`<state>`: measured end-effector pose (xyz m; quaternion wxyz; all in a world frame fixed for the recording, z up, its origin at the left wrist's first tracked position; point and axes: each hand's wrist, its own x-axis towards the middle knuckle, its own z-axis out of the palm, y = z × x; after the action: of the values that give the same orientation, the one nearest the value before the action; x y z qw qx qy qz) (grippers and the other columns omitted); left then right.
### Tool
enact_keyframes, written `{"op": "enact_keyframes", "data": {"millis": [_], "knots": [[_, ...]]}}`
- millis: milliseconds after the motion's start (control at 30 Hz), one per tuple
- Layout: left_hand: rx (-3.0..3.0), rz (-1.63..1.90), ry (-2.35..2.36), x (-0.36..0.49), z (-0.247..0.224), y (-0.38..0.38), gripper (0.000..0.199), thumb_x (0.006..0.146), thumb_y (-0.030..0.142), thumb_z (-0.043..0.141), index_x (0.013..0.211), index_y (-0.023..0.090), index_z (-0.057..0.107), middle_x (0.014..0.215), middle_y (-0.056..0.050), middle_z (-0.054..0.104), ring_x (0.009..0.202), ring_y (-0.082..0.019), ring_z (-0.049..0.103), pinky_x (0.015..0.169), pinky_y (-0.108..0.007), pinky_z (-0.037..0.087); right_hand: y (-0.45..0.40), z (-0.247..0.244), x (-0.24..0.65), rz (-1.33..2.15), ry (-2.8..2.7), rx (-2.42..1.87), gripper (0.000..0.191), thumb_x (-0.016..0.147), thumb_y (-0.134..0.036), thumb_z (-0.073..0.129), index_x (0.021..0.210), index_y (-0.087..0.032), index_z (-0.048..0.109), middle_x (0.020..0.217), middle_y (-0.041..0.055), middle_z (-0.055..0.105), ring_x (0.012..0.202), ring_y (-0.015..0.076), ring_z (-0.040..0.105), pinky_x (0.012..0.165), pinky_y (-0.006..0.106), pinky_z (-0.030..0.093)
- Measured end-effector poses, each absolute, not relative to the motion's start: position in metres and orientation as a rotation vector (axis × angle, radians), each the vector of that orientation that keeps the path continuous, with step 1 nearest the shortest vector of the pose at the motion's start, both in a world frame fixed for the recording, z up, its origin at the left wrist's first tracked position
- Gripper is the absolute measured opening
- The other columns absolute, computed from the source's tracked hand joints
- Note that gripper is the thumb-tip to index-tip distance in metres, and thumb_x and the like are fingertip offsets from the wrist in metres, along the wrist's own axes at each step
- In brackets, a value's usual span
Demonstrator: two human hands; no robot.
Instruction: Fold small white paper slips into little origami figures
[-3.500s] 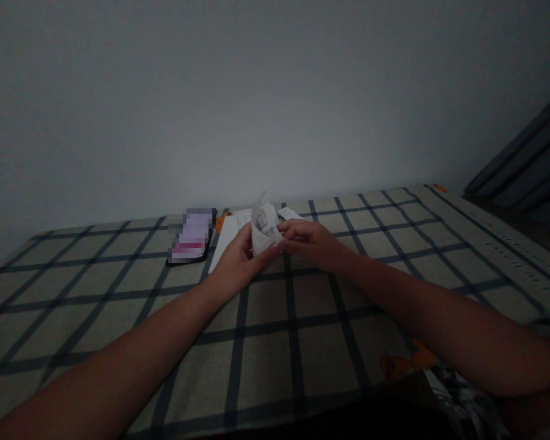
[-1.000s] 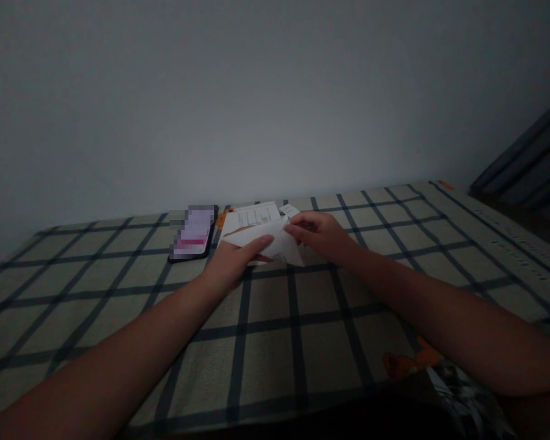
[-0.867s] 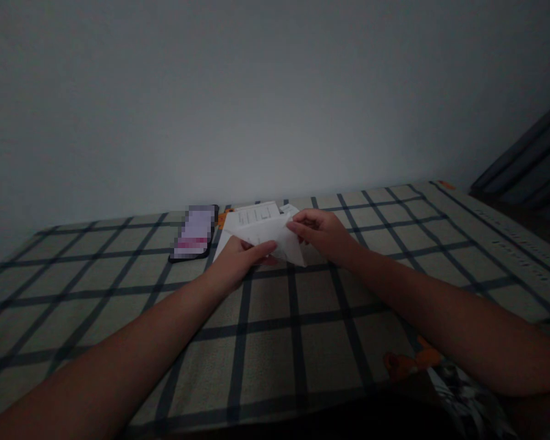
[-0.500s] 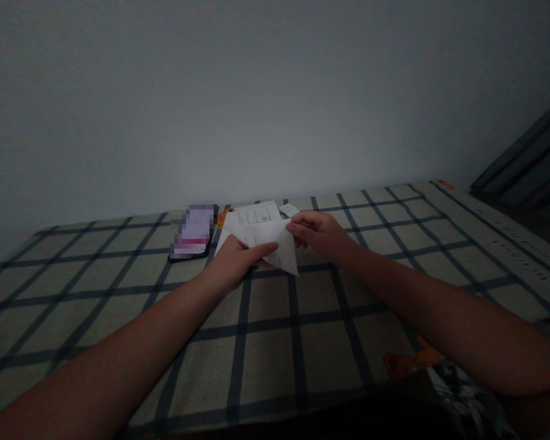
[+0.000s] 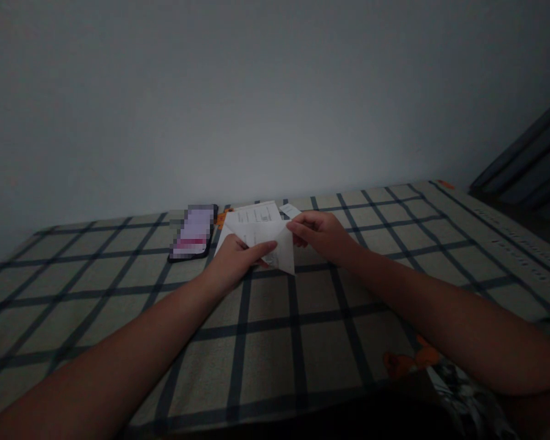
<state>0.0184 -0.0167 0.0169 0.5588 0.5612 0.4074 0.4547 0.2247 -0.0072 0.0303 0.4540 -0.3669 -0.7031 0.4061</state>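
Note:
A folded white paper (image 5: 268, 231) is held a little above the checked cloth, its lower right corner pointing down. My left hand (image 5: 241, 255) grips its lower left part, thumb on top and fingers partly hidden beneath. The fingertips of my right hand (image 5: 314, 229) pinch the paper's right edge. Behind it lies a printed white sheet (image 5: 254, 214). Just behind my right fingertips is a small white piece of paper (image 5: 289, 211), its near end hidden by the hand.
A dark-edged phone (image 5: 193, 232) with a lit, pixelated screen lies left of the papers. The checked cloth (image 5: 266, 342) reaches back to a plain wall (image 5: 266, 104). Dark folded fabric (image 5: 531, 153) hangs at the right edge.
The lower right corner of the folded paper has shifted slightly left. Both hands keep nearly the same place and grip.

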Motion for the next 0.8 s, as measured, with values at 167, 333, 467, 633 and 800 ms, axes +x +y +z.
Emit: {"op": "enact_keyframes", "data": {"millis": [167,333,467,633,800], "knots": [[1.372,1.096,0.963,0.015,0.013,-0.015,0.034,0.073,0.031,0.079,0.103,0.016,0.075,0.106,-0.013,0.075,0.092,-0.028,0.071,0.078,-0.039,0.059,-0.007,0.03,0.225,0.974,-1.749,-0.897,0.032,0.088,-0.045,0.06,0.073,-0.016,0.063,0.064,0.0,0.063,0.058,0.0094,0.057,0.057,0.024,0.045],[1.308,1.096,0.984,0.014,0.011,-0.015,0.034,0.073,0.032,0.08,0.102,0.015,0.076,0.1,-0.013,0.076,0.086,-0.026,0.073,0.079,-0.04,0.059,-0.009,0.03,0.226,0.962,-1.77,-0.874,0.034,0.09,-0.045,0.058,0.074,-0.016,0.064,0.065,0.0006,0.064,0.059,0.0099,0.058,0.058,0.025,0.046],[1.318,1.09,0.985,0.014,0.011,-0.014,0.035,0.072,0.034,0.08,0.101,0.015,0.076,0.1,-0.013,0.076,0.086,-0.027,0.073,0.08,-0.04,0.058,-0.009,0.029,0.226,0.992,-1.755,-0.873,0.031,0.089,-0.043,0.06,0.075,-0.015,0.064,0.066,0.0009,0.064,0.06,0.0101,0.058,0.058,0.025,0.046],[1.319,1.082,0.957,0.012,0.008,-0.011,0.036,0.072,0.033,0.081,0.102,0.015,0.075,0.102,-0.013,0.076,0.088,-0.027,0.072,0.08,-0.039,0.057,-0.005,0.029,0.227,1.104,-1.694,-0.831,0.035,0.091,-0.045,0.055,0.072,-0.016,0.062,0.065,0.0012,0.063,0.058,0.0098,0.056,0.058,0.025,0.046],[1.337,1.072,0.946,0.011,0.006,-0.01,0.036,0.072,0.034,0.081,0.1,0.013,0.076,0.1,-0.014,0.076,0.086,-0.026,0.072,0.08,-0.039,0.056,-0.005,0.031,0.229,1.138,-1.65,-0.829,0.033,0.091,-0.043,0.054,0.074,-0.016,0.062,0.066,0.0011,0.063,0.058,0.0095,0.055,0.059,0.025,0.046]]}}
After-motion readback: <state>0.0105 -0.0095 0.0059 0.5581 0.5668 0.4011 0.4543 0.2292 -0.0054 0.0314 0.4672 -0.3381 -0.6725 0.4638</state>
